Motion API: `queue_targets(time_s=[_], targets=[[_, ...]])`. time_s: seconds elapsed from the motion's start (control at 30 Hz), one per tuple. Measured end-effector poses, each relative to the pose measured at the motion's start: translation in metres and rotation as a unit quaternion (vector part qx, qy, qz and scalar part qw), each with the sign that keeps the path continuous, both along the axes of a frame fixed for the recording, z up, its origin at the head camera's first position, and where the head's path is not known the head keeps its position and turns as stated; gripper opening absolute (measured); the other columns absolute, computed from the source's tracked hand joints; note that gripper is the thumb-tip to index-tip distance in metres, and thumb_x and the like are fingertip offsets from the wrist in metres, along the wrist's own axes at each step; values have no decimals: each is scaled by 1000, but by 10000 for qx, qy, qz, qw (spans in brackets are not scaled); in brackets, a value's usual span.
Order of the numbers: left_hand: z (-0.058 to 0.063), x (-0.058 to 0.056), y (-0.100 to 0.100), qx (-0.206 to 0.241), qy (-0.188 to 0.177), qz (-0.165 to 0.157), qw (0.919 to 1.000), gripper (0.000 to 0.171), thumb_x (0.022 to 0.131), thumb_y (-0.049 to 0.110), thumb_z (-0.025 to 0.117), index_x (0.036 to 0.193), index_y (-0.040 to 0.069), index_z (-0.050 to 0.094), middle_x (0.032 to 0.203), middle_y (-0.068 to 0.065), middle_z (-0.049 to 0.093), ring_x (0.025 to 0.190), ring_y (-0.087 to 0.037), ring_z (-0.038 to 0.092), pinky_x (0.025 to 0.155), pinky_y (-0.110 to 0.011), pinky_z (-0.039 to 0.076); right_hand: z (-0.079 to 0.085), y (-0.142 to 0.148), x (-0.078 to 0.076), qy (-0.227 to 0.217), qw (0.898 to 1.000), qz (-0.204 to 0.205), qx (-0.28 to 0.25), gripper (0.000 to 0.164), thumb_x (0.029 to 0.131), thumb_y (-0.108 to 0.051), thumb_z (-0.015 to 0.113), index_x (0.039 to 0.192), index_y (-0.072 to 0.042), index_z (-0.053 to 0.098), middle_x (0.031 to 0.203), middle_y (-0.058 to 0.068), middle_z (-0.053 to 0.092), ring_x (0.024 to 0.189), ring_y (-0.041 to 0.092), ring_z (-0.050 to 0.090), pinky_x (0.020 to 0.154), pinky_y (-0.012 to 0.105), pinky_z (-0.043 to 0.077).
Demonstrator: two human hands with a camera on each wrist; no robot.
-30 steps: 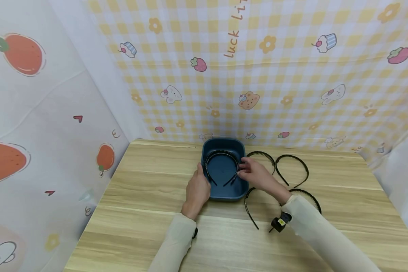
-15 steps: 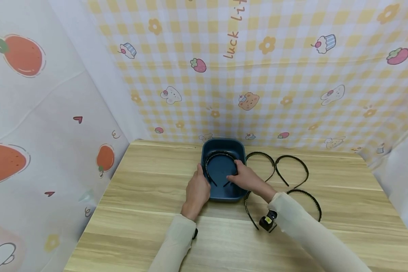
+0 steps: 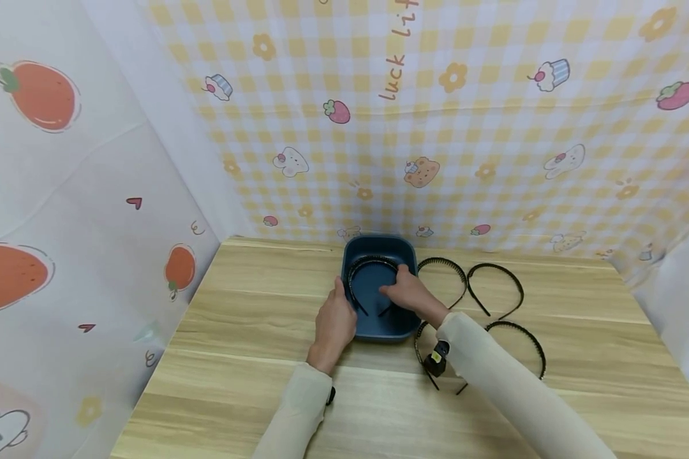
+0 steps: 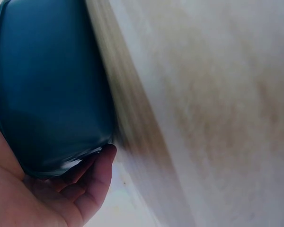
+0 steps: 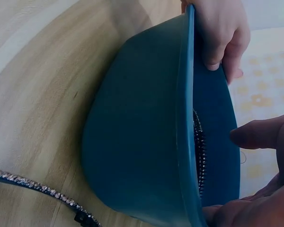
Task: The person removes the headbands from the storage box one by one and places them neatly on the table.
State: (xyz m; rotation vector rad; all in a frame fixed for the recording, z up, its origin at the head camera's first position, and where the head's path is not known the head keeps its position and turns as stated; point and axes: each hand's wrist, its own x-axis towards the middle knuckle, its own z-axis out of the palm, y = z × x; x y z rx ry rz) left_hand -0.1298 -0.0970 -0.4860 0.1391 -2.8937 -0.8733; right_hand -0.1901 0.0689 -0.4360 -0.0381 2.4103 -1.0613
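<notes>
A dark blue plastic basin (image 3: 380, 335) stands at the table's back. My left hand (image 3: 334, 320) grips its left wall; the left wrist view shows fingers (image 4: 95, 184) curled under the basin's outer side. Inside the basin lies at least one dark beaded headband (image 3: 373, 259), its ends toward me. My right hand (image 3: 411, 294) reaches over the right rim to the headband's right side, covering part of it. In the right wrist view, the thumb (image 5: 255, 134) stands apart from the other fingers, whose tips are hidden behind the rim; no grip on the headband shows.
Right of the basin lie several dark headbands: a toothed one (image 3: 443, 261) by the rim, another (image 3: 511, 275) beside it, one (image 3: 542, 357) nearer me and a glittery one (image 5: 42, 188) partly under my right wrist. A patterned cloth (image 3: 476, 191) hangs behind the wooden table (image 3: 247, 306).
My right hand has moved left from the basin's right rim to over the headband's right side inside. My left hand stays on the basin's left wall.
</notes>
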Motion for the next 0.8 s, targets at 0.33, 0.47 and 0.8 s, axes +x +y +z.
queue_targets(time_s=[0.33, 0.47, 0.8], targets=[[-1, -1, 0, -13, -27, 12, 10000, 58, 96, 4, 52, 151, -5, 33, 119, -22, 64, 64, -26, 59, 53, -37, 47, -6, -3, -5, 80, 9995, -254, -184, 80, 100, -27, 54, 157, 2, 5, 149, 30, 41, 127, 43, 51, 103, 56, 42], [0, -1, 0, 15, -71, 60, 10000, 57, 98, 4, 50, 151, -4, 33, 121, -21, 64, 62, -25, 58, 52, -36, 46, -8, -4, -6, 297, 9977, -438, -424, 74, 99, -24, 56, 155, 1, 15, 150, 28, 39, 130, 42, 48, 104, 55, 41], [1, -2, 1, -31, -81, 27, 10000, 55, 99, 5, 49, 151, -4, 34, 123, -22, 64, 71, -31, 64, 57, -42, 51, -13, -13, -5, 463, 9983, -346, 37, 72, 98, -26, 56, 154, 2, 20, 160, 26, 18, 135, 42, 40, 106, 54, 40]])
